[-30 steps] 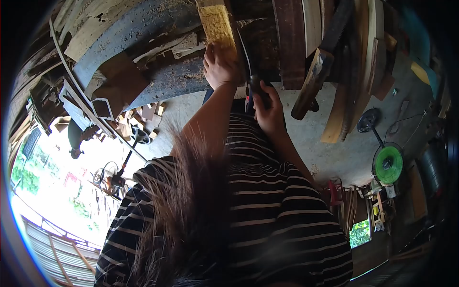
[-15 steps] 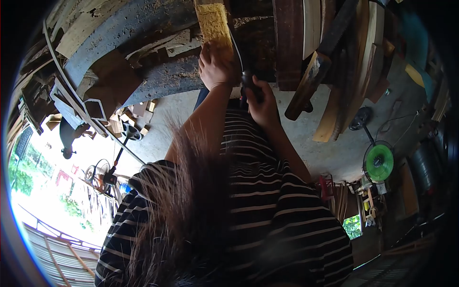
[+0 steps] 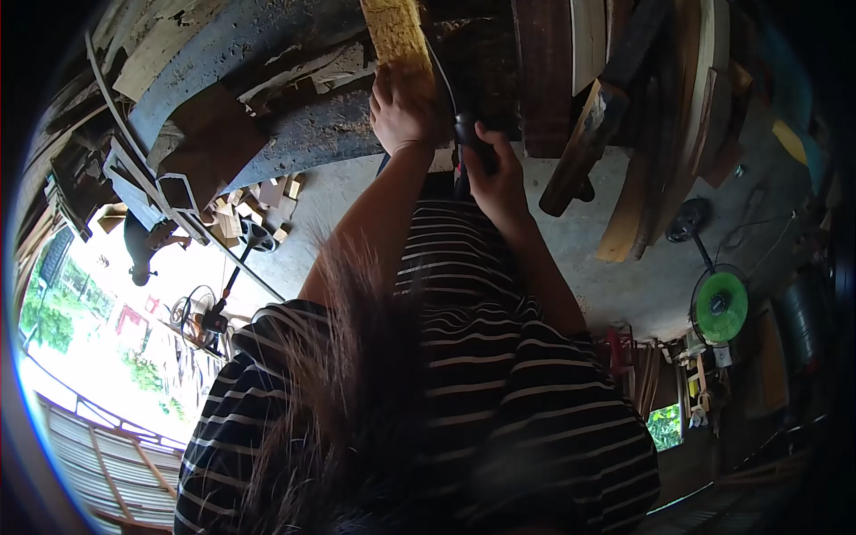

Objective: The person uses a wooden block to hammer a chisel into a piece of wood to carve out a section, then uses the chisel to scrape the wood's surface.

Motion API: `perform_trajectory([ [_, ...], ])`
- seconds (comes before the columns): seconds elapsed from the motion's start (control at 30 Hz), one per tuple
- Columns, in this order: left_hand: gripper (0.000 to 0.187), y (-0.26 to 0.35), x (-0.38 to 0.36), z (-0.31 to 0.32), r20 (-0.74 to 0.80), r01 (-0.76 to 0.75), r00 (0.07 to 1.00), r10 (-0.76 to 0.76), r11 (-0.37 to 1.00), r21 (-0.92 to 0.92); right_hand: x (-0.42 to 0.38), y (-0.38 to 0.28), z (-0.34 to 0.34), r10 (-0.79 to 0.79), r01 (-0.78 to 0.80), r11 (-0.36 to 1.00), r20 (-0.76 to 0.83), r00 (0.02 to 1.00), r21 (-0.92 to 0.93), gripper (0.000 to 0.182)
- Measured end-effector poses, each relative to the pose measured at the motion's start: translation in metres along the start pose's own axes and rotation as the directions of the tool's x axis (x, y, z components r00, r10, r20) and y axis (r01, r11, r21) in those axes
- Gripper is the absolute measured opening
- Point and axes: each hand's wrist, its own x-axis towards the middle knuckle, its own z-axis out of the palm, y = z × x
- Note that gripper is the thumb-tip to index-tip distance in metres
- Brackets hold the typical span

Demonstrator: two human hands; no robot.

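Steady the board (image 3: 395,36) at the bench's (image 3: 312,138) near edge with the left hand (image 3: 403,114), laid over its near end, though impossible to tell whether clenched round it. Guide the tool (image 3: 464,123) smoothly by its handle (image 3: 468,135), wrapped in the right hand (image 3: 496,175), holding its thin shaft (image 3: 442,74) along the board's side, clear of the left hand.
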Motion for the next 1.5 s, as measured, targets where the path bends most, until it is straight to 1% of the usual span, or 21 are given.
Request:
perform_trajectory([
  [0.07,0.052,0.000,0.000,0.001,-0.004,-0.001,1.000,0.001,1.000,-0.002,-0.002,-0.004,0.001,0.132,-0.142,0.981,0.081,0.988,0.132,0.025],
  [0.13,0.052,0.000,0.000,0.000,0.001,0.003,1.000,-0.003,1.000,-0.025,-0.003,-0.034,0.006,0.593,-0.664,0.682,0.301,0.747,0.306,0.027],
  [0.17,0.052,-0.002,0.000,0.001,0.000,0.006,1.000,-0.006,1.000,-0.023,-0.004,-0.032,0.010,0.593,-0.666,0.681,0.304,0.746,0.305,0.027],
  [0.2,0.056,-0.003,0.001,0.002,-0.007,-0.017,1.000,0.017,1.000,-0.005,-0.002,-0.031,0.014,0.309,-0.321,0.928,0.090,0.947,0.188,0.027],
  [0.23,0.060,-0.004,0.001,0.003,-0.013,-0.038,0.999,0.038,0.999,0.013,-0.002,-0.030,0.016,-0.064,0.064,0.998,-0.065,0.996,-0.014,0.027],
  [0.43,0.060,0.001,0.000,-0.001,0.010,-0.014,1.000,0.014,0.999,0.032,0.003,-0.016,0.007,-0.112,0.111,0.992,-0.029,0.993,-0.054,0.025],
  [0.5,0.061,-0.001,-0.001,0.000,0.007,-0.015,1.000,0.015,1.000,0.018,0.006,-0.038,0.004,0.518,-0.565,0.809,0.256,0.816,0.164,0.027],
  [0.63,0.061,-0.002,0.000,0.002,0.019,0.004,1.000,-0.005,1.000,0.021,0.003,-0.032,0.009,0.422,-0.458,0.862,0.195,0.885,0.215,0.026],
  [0.7,0.060,-0.002,0.000,0.002,0.010,0.005,1.000,-0.005,1.000,0.017,0.006,-0.022,0.010,-0.146,0.135,0.973,-0.048,0.988,-0.186,0.025],
  [0.8,0.059,-0.002,0.002,0.004,-0.001,-0.003,1.000,0.003,1.000,0.012,0.028,-0.013,0.010,-0.244,0.237,0.965,-0.058,0.968,-0.108,0.024],
  [0.93,0.056,-0.002,0.001,0.002,0.035,0.027,0.999,-0.028,1.000,0.014,0.022,-0.021,0.017,-0.135,0.134,0.991,-0.026,0.991,-0.023,0.030],
  [0.97,0.056,-0.001,0.002,0.001,0.033,0.026,0.999,-0.026,1.000,0.010,0.020,-0.029,0.009,0.141,-0.162,0.965,0.110,0.984,0.207,0.031],
  [1.0,0.055,-0.001,0.001,0.001,0.026,0.030,0.999,-0.030,0.999,-0.011,0.022,-0.041,0.002,0.362,-0.457,0.808,0.298,0.883,0.373,0.031],
  [1.07,0.054,0.000,0.001,0.000,0.018,0.032,0.999,-0.032,0.999,-0.037,0.028,-0.047,-0.009,0.393,-0.560,0.629,0.402,0.827,0.539,0.032],
  [1.1,0.053,0.000,0.001,0.001,0.003,0.030,1.000,-0.030,0.999,-0.025,0.030,-0.048,-0.015,0.389,-0.641,0.400,0.512,0.766,0.655,0.034],
  [1.17,0.052,0.000,0.001,0.003,-0.013,0.029,0.999,-0.029,0.999,-0.015,0.034,-0.033,-0.017,0.332,-0.686,0.304,0.602,0.727,0.661,0.037],
  [1.23,0.051,0.000,0.000,0.004,-0.039,0.021,0.999,-0.021,1.000,0.006,0.033,-0.022,-0.013,0.131,-0.734,-0.072,0.735,0.665,0.676,0.039],
  [1.3,0.051,-0.003,0.002,0.004,-0.007,0.032,0.999,-0.032,0.999,-0.001,0.017,-0.038,0.008,0.345,-0.569,0.379,0.459,0.819,0.730,0.042],
  [1.37,0.051,-0.007,0.003,0.004,0.023,0.042,0.999,-0.042,0.999,-0.004,0.004,-0.003,0.049,0.087,-0.091,0.891,0.030,0.996,0.446,0.043],
  [1.4,0.052,-0.007,0.002,0.006,0.029,0.054,0.998,-0.054,0.999,-0.002,0.011,0.006,0.053,-0.183,0.208,0.964,-0.153,0.971,0.167,0.046],
  [1.5,0.055,-0.004,0.002,0.003,0.042,0.065,0.997,-0.065,0.998,0.000,0.031,-0.031,0.035,-0.168,0.195,0.974,-0.204,0.964,0.116,0.045],
])
